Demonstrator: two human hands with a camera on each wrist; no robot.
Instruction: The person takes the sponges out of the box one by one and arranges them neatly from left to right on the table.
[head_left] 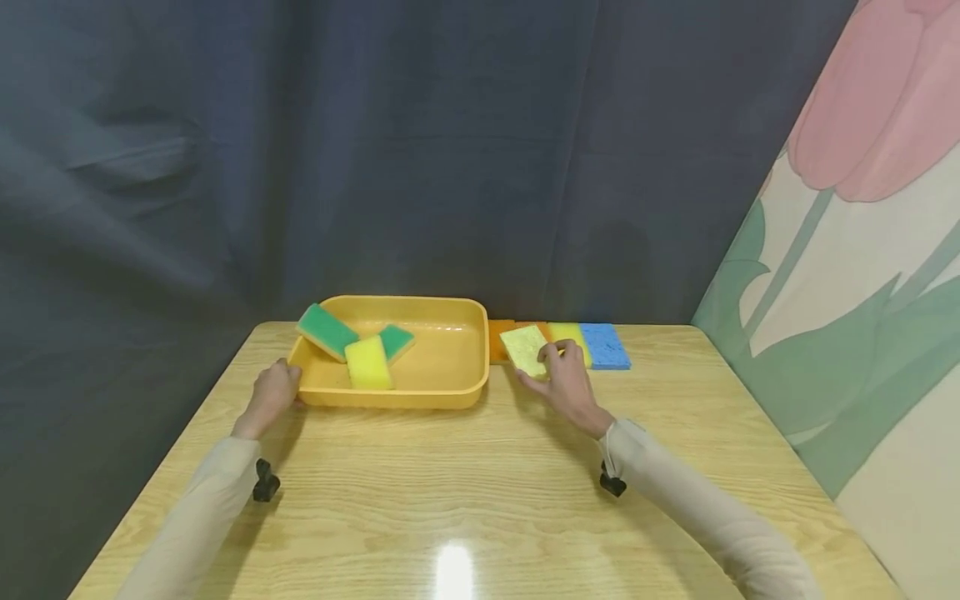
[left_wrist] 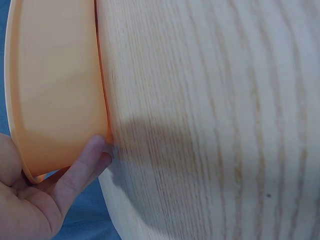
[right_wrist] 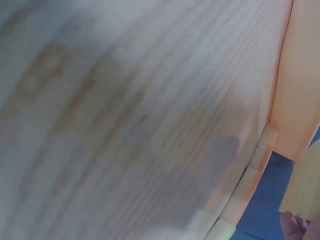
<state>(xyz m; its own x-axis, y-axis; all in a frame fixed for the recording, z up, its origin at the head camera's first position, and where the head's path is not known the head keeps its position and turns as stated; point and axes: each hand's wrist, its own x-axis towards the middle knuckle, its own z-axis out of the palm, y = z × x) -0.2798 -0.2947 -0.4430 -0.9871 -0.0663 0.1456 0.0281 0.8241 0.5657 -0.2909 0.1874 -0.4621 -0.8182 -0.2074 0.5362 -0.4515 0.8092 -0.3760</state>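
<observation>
My left hand (head_left: 273, 393) grips the front left corner of a yellow plastic basin (head_left: 467, 392). In the left wrist view, the fingers (left_wrist: 82, 162) reach under the basin's rim. Inside the basin lie a yellow sponge (head_left: 368, 363) and a green-faced sponge (head_left: 395, 341); another green-faced sponge (head_left: 327, 331) leans on its left wall. Just right of the basin, my right hand (head_left: 567, 383) pinches a pale yellow sponge (head_left: 523, 347), held tilted above the table. Only the fingertips and part of this sponge show at the edge of the right wrist view.
Along the table's back edge, right of the basin, stretch orange sponges (head_left: 498, 342), a yellow sponge (head_left: 567, 332) and a blue sponge (head_left: 606, 347). A dark curtain (head_left: 480, 150) hangs behind the wooden table (head_left: 442, 492). A flower-painted wall (head_left: 862, 333) stands at the right.
</observation>
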